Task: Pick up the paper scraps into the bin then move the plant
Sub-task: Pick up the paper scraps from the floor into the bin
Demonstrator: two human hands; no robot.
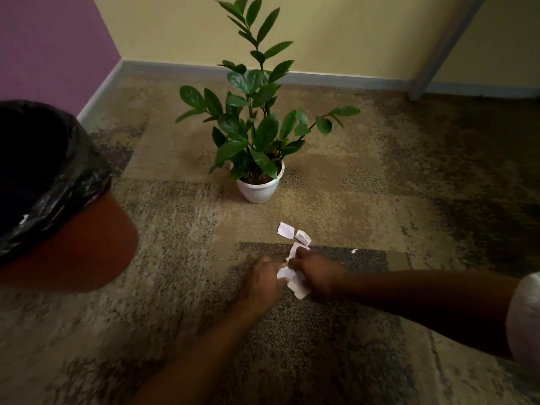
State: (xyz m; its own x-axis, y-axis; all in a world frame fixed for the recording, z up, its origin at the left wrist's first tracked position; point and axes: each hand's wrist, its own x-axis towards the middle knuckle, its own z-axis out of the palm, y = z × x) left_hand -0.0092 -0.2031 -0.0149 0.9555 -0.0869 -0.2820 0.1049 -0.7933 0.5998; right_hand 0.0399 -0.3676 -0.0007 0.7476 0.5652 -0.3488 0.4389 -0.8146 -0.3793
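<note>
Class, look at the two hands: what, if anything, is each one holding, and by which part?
Both the left hand and right hand grip white paper scraps at their edges; blur hides the exact hold.

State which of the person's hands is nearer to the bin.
Left. The left hand works the paper scraps on the side toward the bin; the right hand lies beyond them, farther from it.

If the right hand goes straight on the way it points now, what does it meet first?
The right hand points up-left along the carpet. It would probably first meet the loose scraps just ahead; the pot stands farther on. Depth is hard to judge.
</note>
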